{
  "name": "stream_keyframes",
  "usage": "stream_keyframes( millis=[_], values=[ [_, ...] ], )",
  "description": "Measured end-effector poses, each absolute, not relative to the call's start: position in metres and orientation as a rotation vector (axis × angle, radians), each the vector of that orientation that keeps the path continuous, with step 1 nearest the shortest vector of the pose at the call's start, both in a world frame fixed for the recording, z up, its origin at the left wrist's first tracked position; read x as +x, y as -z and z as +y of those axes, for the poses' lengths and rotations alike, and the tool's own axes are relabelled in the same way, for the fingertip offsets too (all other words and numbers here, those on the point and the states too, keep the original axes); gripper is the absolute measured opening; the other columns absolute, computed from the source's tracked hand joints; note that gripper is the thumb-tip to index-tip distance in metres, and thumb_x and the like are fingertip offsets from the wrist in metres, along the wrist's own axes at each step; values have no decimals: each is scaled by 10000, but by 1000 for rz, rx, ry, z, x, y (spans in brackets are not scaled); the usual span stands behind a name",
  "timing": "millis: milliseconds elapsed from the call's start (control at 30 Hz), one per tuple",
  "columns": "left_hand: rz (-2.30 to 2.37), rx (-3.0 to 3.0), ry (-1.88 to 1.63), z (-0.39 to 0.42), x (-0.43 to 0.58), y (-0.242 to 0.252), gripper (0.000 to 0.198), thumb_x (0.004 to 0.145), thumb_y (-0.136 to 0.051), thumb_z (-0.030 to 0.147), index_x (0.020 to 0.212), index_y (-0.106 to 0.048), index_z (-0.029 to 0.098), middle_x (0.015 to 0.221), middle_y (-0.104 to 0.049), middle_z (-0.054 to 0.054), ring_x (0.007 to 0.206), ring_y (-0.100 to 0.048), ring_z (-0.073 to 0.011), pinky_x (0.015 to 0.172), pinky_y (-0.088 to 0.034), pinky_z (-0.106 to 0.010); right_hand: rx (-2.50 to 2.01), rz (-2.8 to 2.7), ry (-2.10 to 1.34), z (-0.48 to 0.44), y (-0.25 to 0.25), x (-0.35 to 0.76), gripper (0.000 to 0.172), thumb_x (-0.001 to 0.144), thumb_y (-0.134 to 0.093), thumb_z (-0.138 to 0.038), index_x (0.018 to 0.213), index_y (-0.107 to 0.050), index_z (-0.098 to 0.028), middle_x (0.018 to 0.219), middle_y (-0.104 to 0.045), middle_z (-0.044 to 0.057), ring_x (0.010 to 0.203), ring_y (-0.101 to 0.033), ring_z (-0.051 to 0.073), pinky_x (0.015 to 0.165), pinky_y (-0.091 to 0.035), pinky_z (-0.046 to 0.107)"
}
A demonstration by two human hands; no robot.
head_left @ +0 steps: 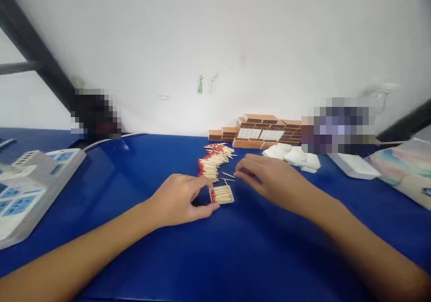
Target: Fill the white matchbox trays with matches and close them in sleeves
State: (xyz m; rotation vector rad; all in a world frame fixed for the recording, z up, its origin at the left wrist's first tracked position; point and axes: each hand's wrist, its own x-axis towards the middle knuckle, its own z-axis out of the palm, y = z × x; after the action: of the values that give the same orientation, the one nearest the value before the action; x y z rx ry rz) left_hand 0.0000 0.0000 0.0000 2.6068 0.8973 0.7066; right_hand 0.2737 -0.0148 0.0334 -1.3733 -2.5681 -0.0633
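Note:
My left hand (180, 199) grips a small matchbox tray (233, 195) at its left end, thumb at the near edge and index finger at the far edge. Red-tipped matches (222, 194) lie side by side in the tray, heads to the left. My right hand (269, 178) hovers just right of it, fingers curled and thumb and fingertips close together. Anything between those tips is too small to make out. A loose match (228, 174) ends right at the fingertips; contact is unclear. Beyond the tray spreads a heap of matches (210, 165), heads mostly left.
Brown-sided matchboxes (249, 143) are stacked against the white wall (215, 46). White folded pieces (292, 155) lie behind my right hand. A power strip (63, 167) stands left on the blue table (161, 266). At right are a white box (355, 165) and a colourful plastic bag (397, 165).

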Motion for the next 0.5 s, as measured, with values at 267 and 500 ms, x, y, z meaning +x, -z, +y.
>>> stream_keyframes(
  millis=[267, 500],
  values=[
    [973, 2578, -601, -3, 3, 0, 264, 850, -768, 441, 987, -728, 219, 553, -495, 89, 498, -462, -86, 538, -317, -223, -1567, -2563, 132, -3, -26, 300, 227, 1067, -496, -342, 988, -661, -208, 921, -728, 59, 813, -670, 242, 666, -391, 333],
    [997, 2564, -590, -2, 4, -3, 275, 848, -767, 447, 998, -728, 220, 549, -499, 88, 496, -463, -88, 538, -306, -227, -1593, -2549, 62, -3, -27, 300, 223, 1066, -491, -336, 994, -657, -205, 930, -733, 64, 831, -671, 243, 686, -402, 339]
  ],
)
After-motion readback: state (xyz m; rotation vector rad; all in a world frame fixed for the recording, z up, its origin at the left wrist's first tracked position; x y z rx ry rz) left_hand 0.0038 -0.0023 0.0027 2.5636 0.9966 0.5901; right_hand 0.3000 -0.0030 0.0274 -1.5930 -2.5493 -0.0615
